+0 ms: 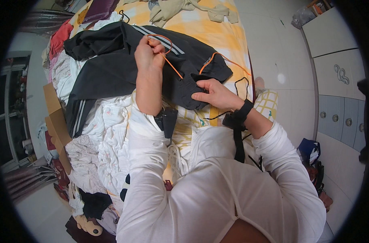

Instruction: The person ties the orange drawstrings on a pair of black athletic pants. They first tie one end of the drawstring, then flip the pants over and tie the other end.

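A pair of black trousers (111, 76) with white side stripes lies spread over the bed. My left hand (150, 53) is raised above them, its fingers closed on an orange drawstring (173, 66). From that hand the cord runs taut down to the gathered waistband (189, 88). My right hand (216, 94) pinches the waistband between thumb and fingers, close to where the cord enters the cloth. Another orange cord length (224, 56) arcs from the trousers toward the bed's right edge. A black speckled cord (242, 79) lies near my right wrist.
White patterned bedding (108, 127) and an open cardboard box (57, 121) are at the left. A beige garment (172, 12) and a purple item (100, 10) lie at the bed's far end. Tiled floor (281, 54) and a cabinet (333, 73) are on the right.
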`<state>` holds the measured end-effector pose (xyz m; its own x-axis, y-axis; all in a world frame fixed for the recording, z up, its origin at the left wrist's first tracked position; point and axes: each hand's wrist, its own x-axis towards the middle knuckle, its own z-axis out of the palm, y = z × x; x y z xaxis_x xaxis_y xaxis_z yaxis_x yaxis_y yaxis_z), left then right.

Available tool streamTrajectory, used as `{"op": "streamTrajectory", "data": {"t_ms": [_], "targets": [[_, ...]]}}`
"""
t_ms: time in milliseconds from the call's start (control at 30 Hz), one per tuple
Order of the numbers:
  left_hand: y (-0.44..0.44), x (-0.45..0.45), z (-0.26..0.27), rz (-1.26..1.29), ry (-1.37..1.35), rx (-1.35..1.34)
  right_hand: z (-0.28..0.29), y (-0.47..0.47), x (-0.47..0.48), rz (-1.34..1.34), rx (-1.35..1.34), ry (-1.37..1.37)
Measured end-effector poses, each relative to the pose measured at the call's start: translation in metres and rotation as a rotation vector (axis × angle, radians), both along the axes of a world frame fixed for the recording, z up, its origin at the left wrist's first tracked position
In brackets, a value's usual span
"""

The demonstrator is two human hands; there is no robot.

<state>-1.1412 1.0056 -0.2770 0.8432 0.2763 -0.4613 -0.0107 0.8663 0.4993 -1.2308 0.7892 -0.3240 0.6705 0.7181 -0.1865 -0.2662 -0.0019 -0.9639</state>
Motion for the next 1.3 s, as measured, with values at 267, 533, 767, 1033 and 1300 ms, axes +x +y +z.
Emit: {"op": "streamTrajectory", "data": {"t_ms": [267, 533, 767, 1033, 1300], "targets": [[0.067, 0.021, 0.017, 0.117, -0.054, -0.134, 0.004, 0.012, -0.005, 0.079, -0.068, -0.220], [0.178, 0.022, 0.028, 0.292, -0.158, -0.099, 0.022, 0.015, -0.023, 0.161, -0.549, -0.608], [0.298, 0.012, 0.033, 0.199, -0.043, 0.847, 0.012, 0.009, -0.039, 0.186, -0.678, -0.741], [0.337, -0.055, 0.070, 0.010, -0.260, 1.505, -0.004, 0.005, -0.057, 0.255, -0.710, -0.744], [0.204, -0.072, 0.009, -0.475, 0.291, 1.319, -0.021, -0.010, -0.070, 0.197, -0.635, -0.817]]}}
